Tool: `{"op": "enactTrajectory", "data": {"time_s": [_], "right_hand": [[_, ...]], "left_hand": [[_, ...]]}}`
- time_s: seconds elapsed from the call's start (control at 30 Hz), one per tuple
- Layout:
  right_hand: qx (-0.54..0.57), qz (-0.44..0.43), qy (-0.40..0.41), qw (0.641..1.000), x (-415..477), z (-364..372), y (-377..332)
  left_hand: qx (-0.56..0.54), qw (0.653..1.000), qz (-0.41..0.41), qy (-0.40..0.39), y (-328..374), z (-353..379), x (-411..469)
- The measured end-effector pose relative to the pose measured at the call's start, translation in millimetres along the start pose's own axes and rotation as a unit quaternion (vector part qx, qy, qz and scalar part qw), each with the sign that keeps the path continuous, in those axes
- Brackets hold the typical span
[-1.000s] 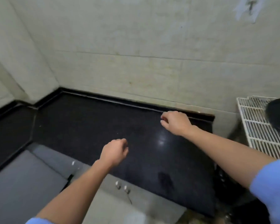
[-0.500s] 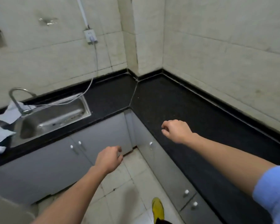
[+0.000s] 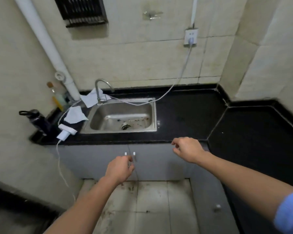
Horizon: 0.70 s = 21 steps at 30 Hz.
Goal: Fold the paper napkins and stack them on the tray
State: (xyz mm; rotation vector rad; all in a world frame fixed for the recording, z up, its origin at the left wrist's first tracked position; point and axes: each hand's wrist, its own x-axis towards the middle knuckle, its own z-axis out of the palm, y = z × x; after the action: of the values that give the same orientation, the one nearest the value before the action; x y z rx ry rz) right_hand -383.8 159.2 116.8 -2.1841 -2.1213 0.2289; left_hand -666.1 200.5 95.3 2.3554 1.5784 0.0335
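Fingers (image 3: 176, 144) of both hands loosely curled, pinching nothing, left hand (image 3: 119, 168) and right hand (image 3: 188, 149) hovering before the sink (image 3: 118, 131), paper napkins (image 3: 75, 115) lying unfolded left of the sink, one draped behind its faucet (image 3: 98, 92)

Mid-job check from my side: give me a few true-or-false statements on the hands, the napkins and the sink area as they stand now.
1. Neither the left hand nor the right hand holds a napkin. True.
2. The napkins lie inside the sink. False: they lie on the counter left of the sink, one by the faucet.
3. A cable runs from the wall socket down towards the sink. True.
4. The dark bottle stands right of the sink. False: it stands at the counter's left end.
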Motion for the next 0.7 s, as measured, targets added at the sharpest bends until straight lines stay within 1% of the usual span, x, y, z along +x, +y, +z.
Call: {"op": "enactTrajectory", "data": {"time_s": [0.1,0.3,0.43,0.6,0.7], "right_hand": [[0.002,-0.055,-0.005,0.998,62.2,7.8,-36.3],[0.017,-0.112,-0.026,0.993,181.7,25.0,-105.6],[0.027,-0.112,-0.041,0.993,246.6,25.8,-137.0],[0.026,-0.101,-0.045,0.993,304.5,31.5,-150.6],[0.022,-0.102,-0.083,0.991,340.2,41.1,-150.4]], "left_hand": [[-0.014,0.998,-0.053,0.014,-46.1,-12.9,20.3],[-0.029,0.992,-0.123,0.016,-136.7,-40.0,83.1],[-0.053,0.99,-0.131,0.016,-179.4,-63.5,131.9],[-0.047,0.991,-0.123,0.011,-215.7,-77.8,189.8],[-0.061,0.989,-0.133,-0.006,-234.8,-73.5,221.8]]}}
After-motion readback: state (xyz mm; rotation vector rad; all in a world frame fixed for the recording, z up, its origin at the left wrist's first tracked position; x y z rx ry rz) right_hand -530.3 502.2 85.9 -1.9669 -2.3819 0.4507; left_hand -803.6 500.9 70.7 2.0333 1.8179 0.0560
